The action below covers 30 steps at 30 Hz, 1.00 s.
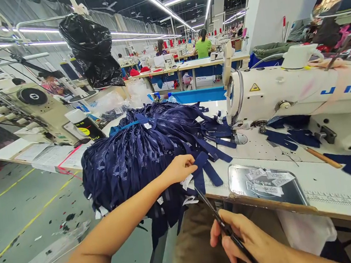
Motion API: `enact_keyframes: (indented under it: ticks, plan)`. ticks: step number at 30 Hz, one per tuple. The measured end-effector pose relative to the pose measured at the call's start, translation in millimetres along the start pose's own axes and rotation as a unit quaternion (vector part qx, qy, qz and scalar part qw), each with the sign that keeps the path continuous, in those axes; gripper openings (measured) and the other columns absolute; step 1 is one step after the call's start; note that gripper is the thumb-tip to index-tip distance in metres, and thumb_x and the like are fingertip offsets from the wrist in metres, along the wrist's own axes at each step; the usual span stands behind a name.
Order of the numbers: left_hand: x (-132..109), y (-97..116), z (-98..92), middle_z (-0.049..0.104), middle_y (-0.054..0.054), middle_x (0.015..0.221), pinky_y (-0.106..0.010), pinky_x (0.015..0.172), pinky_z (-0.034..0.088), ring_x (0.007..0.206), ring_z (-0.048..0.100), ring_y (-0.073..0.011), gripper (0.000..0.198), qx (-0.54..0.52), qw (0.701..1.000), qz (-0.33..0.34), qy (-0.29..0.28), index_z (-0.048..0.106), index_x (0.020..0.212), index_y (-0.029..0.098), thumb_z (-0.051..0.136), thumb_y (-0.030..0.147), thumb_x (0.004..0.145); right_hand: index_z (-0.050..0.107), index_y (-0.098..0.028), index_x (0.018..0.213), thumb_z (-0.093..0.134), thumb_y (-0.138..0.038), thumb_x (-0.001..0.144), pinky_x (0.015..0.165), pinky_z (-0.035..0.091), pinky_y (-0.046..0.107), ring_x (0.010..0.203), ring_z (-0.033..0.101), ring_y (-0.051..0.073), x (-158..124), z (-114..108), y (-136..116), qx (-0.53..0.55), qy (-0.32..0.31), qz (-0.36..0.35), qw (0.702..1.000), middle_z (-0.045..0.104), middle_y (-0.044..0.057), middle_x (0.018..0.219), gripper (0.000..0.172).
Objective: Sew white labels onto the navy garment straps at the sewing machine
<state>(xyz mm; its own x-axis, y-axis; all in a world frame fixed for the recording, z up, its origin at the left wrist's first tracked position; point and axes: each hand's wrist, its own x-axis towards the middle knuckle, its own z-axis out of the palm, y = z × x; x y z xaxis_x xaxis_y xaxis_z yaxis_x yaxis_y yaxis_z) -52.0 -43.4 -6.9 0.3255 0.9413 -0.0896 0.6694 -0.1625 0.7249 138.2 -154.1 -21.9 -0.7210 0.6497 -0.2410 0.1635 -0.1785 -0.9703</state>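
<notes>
My left hand (pixel 181 169) reaches over a big heap of navy fabric strips (pixel 128 162), fingers closed in a pinch on the end of one navy strip (pixel 201 160). Small white labels (pixel 187 182) hang from strips just below that hand. In my right hand (pixel 241 236), low at the front, is a slim black pointed tool (pixel 218 217). Its tip points up at the strips under my left hand; I cannot tell whether it touches them. What kind of tool it is does not show clearly.
A white sewing machine (pixel 272 91) stands at the right, its needle area beside the strips. A metal tray (pixel 234 179) with printed labels lies at the table's front edge. A wooden-handled tool (pixel 322 157), a spray can (pixel 84 125) and another machine (pixel 40 109) stand or lie around.
</notes>
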Motion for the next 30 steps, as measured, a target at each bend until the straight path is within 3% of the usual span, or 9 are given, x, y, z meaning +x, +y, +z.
enact_keyframes:
  ticks: [4, 8, 18, 25, 27, 30]
  plan:
    - [-5.6, -1.9, -7.8, 0.038, 0.008, 0.049, -0.018, 0.045, 0.024, 0.044, 0.032, -0.0051, 0.017, -0.229, 0.972, -0.035, 0.032, 0.044, 0.06, 0.016, 0.051, 0.031, 0.066, 0.046, -0.016, 0.083, 0.036, -0.051, 0.082, 0.048, 0.037, 0.022, 0.047, 0.044, 0.007, 7.5, 7.0, 31.1, 0.112, 0.05, -0.064, 0.99, 0.047, -0.002, 0.064, 0.037]
    - [-8.9, 1.7, -11.7, 0.038, 0.008, 0.051, -0.018, 0.047, 0.024, 0.045, 0.032, -0.0039, 0.021, -0.318, 0.945, -0.054, 0.056, 0.041, 0.057, 0.015, 0.056, 0.029, 0.061, 0.048, -0.015, 0.079, 0.035, -0.057, 0.081, 0.044, 0.038, 0.022, 0.044, 0.049, 0.009, 21.0, 12.6, 46.7, 0.25, 0.072, -0.039, 0.965, 0.046, -0.003, 0.059, 0.043]
    - [-16.2, 5.8, -10.7, 0.04, 0.007, 0.052, -0.018, 0.05, 0.026, 0.048, 0.034, -0.004, 0.021, -0.343, 0.937, -0.037, 0.06, 0.041, 0.057, 0.015, 0.056, 0.028, 0.062, 0.052, -0.013, 0.069, 0.04, -0.064, 0.073, 0.043, 0.037, 0.023, 0.037, 0.044, 0.007, 42.4, 14.2, 29.2, 0.373, 0.048, 0.026, 0.926, 0.045, -0.005, 0.051, 0.053]
    - [-24.8, 4.2, -9.3, 0.043, 0.006, 0.054, -0.018, 0.052, 0.03, 0.05, 0.038, -0.0048, 0.021, -0.362, 0.93, -0.013, 0.054, 0.043, 0.059, 0.015, 0.058, 0.028, 0.066, 0.051, -0.013, 0.064, 0.046, -0.066, 0.069, 0.036, 0.023, 0.018, 0.032, 0.034, 0.003, 52.4, 16.2, 19.4, 0.35, 0.117, 0.005, 0.929, 0.041, -0.006, 0.044, 0.053]
    - [-28.7, 4.7, -11.2, 0.047, 0.005, 0.057, -0.019, 0.055, 0.035, 0.053, 0.043, -0.0059, 0.023, -0.369, 0.929, 0.012, 0.038, 0.045, 0.061, 0.014, 0.06, 0.031, 0.067, 0.051, -0.013, 0.065, 0.045, -0.065, 0.07, 0.035, 0.021, 0.018, 0.031, 0.033, 0.003, 51.0, 17.5, 18.9, 0.342, 0.126, -0.013, 0.931, 0.041, -0.007, 0.044, 0.052]
    - [-33.7, 5.2, -16.3, 0.055, 0.0, 0.064, -0.025, 0.063, 0.042, 0.058, 0.053, -0.0106, 0.026, -0.363, 0.93, 0.056, -0.036, 0.05, 0.068, 0.014, 0.061, 0.037, 0.068, 0.051, -0.014, 0.067, 0.044, -0.063, 0.072, 0.035, 0.023, 0.018, 0.032, 0.033, 0.003, 46.2, 20.0, 21.1, 0.326, 0.138, -0.037, 0.935, 0.041, -0.007, 0.045, 0.05]
